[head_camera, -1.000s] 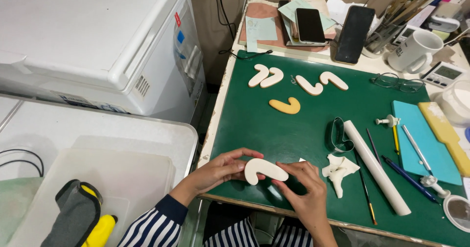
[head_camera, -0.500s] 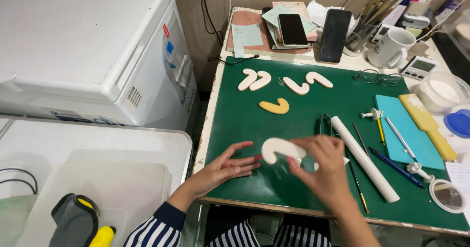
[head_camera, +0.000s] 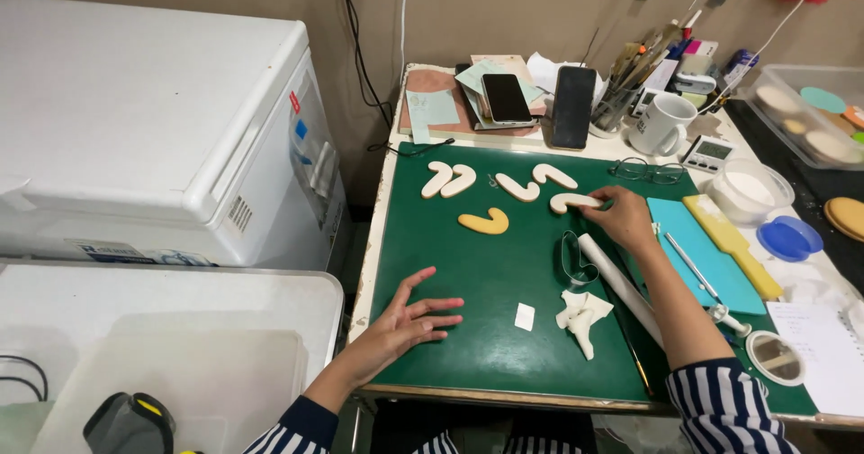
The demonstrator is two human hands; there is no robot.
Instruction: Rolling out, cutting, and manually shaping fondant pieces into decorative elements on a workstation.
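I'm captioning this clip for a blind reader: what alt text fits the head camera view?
A person's right hand sets a pale curved clay piece on a green cutting mat, beside four similar pale pieces and an orange one. The left hand rests flat, fingers spread, on the mat. A white rolling pin, a metal cutter and clay scraps lie nearby.

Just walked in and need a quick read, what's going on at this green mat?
A person in striped sleeves works at a green cutting mat. Their right hand sets a pale curved clay piece beside four similar pieces. The left hand rests flat and empty on the mat. A cutter, roller and scraps lie nearby.
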